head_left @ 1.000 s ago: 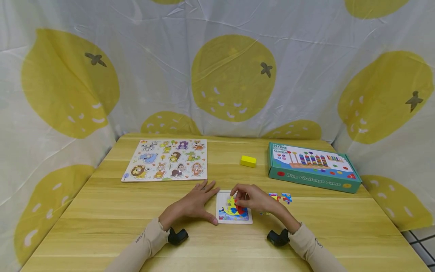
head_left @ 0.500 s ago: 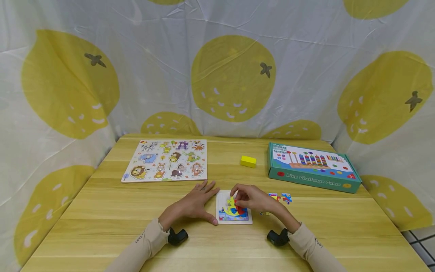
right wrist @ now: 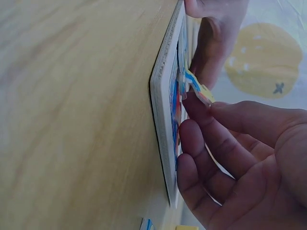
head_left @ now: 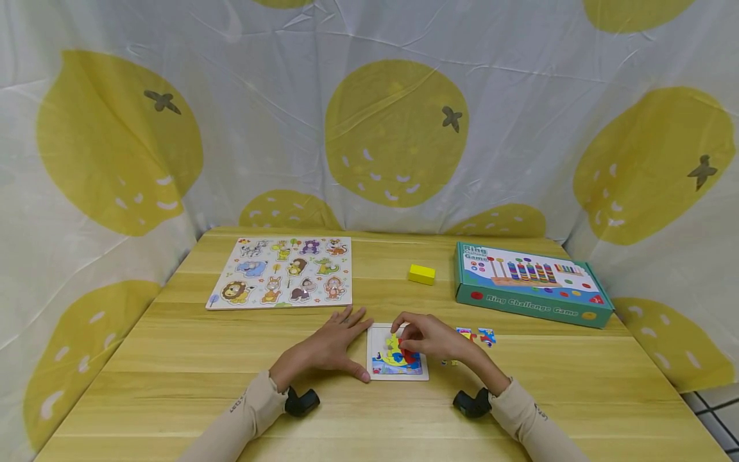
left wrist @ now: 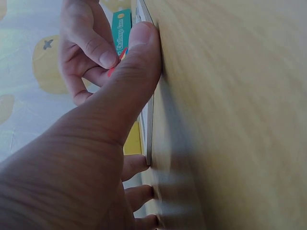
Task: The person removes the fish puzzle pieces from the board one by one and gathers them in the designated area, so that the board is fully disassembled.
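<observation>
A small jigsaw puzzle tray with a white border and a bright sea picture lies before me. My left hand rests on the table with fingers spread, its thumb and a fingertip touching the tray's left edge. Over the tray, my right hand pinches a puzzle piece between thumb and forefinger. In the right wrist view that yellow and blue piece is tilted, its lower edge close to the tray; whether it touches is hard to tell. The other right fingers curl near the picture's surface.
Several loose puzzle pieces lie right of the tray, partly behind my right wrist. Farther back are a yellow block, a green Ring Challenge Game box and an animal puzzle board. A lemon-print curtain surrounds the table.
</observation>
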The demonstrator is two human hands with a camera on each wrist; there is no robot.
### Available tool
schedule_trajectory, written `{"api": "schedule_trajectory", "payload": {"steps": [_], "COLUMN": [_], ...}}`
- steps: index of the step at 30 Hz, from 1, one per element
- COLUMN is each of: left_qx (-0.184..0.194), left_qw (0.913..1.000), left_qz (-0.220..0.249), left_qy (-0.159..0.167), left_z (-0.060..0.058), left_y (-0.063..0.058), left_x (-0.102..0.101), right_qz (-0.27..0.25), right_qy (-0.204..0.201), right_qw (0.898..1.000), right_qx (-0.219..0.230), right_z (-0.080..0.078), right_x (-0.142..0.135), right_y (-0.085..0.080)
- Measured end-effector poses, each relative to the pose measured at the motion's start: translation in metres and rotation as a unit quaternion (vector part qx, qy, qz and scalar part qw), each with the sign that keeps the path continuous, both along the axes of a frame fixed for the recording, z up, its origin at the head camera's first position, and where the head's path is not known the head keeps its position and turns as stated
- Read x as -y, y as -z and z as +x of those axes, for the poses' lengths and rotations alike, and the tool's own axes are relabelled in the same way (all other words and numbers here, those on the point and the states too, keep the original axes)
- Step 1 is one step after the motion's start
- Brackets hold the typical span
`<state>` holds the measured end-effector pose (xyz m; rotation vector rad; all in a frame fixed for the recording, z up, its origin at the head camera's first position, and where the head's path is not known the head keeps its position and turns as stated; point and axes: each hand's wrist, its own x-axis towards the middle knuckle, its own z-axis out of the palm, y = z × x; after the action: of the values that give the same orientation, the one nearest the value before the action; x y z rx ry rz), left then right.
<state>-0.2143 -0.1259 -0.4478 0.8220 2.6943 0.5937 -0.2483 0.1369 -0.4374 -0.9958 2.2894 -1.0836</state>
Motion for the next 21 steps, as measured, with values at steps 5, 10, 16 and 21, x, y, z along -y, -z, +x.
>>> {"api": "schedule_trajectory", "payload": {"steps": [5,10,16,21], "left_qx": [-0.003,-0.005,-0.004,-0.002], "left_qw": [1.0000,1.0000,1.0000,1.0000], "left_qz": [-0.001,-0.002,0.000,-0.004], "left_qy": [0.003,0.002,0.002,0.001], "left_z": [0.0000,-0.0005,-0.0005,-0.0007], "left_y": [-0.0004,-0.0002,0.0005,0.0004], "left_x": [0.0001,0.0003,0.0004,0.0001], "right_qz": [0.000,0.002,-0.001,-0.011], "right_qy": [0.001,0.006,0.007,-0.003], "right_qw": [1.000,1.000,1.000,1.000], "right_qx": [0.003,0.007,0.011,0.013], "right_z": [0.0001,0.0002,0.0005,0.0011], "right_x": [-0.0002,0.0001,0.0005,0.0010], "right_y": [0.0007,0.0006,0.0000,0.0003]}}
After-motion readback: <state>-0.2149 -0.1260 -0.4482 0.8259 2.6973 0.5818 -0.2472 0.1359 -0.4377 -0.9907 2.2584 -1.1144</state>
